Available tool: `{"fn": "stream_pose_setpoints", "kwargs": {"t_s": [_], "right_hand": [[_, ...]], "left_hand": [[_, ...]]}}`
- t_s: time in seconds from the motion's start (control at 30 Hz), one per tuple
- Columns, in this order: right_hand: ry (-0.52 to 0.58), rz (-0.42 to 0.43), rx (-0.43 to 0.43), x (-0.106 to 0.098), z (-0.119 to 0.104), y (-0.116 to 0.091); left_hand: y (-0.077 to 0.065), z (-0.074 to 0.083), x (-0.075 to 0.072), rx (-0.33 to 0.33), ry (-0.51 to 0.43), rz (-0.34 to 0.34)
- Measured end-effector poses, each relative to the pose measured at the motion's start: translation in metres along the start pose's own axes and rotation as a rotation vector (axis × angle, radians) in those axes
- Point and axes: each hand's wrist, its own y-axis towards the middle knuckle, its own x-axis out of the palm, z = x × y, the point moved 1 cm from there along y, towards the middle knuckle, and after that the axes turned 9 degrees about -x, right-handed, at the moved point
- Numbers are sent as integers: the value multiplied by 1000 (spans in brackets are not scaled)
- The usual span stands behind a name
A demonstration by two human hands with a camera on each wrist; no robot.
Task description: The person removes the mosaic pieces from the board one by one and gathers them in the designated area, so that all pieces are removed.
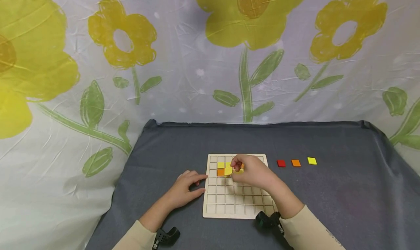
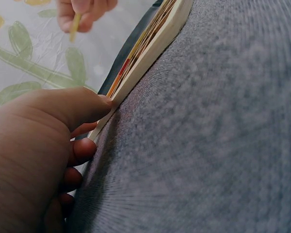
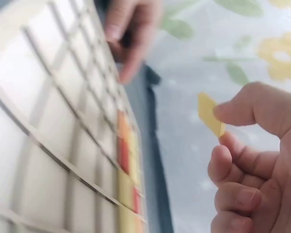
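My right hand pinches a small yellow square tile between thumb and index finger, and holds it tilted above the wooden grid board. Under and around that hand, yellow, orange and red tiles sit in the board's upper cells; a yellow one and an orange one show at the left of the group. Some of the others are hidden by the hand. At the board's left edge, my left hand rests on the cloth, its thumb and index fingertips touching the wooden rim.
Right of the board lie a red tile, an orange tile and a yellow tile in a row. A dark grey cloth covers the table. Behind it hangs a flower-printed curtain.
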Motion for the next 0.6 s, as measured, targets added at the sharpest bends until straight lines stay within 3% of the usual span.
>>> {"fn": "stream_pose_setpoints", "kwargs": {"t_s": [0.33, 0.6], "right_hand": [[100, 18, -51, -42, 8, -13], [102, 66, -39, -64, 25, -21]], "left_hand": [[-1, 0, -1, 1, 3, -4], [0, 1, -1, 2, 1, -3]]}}
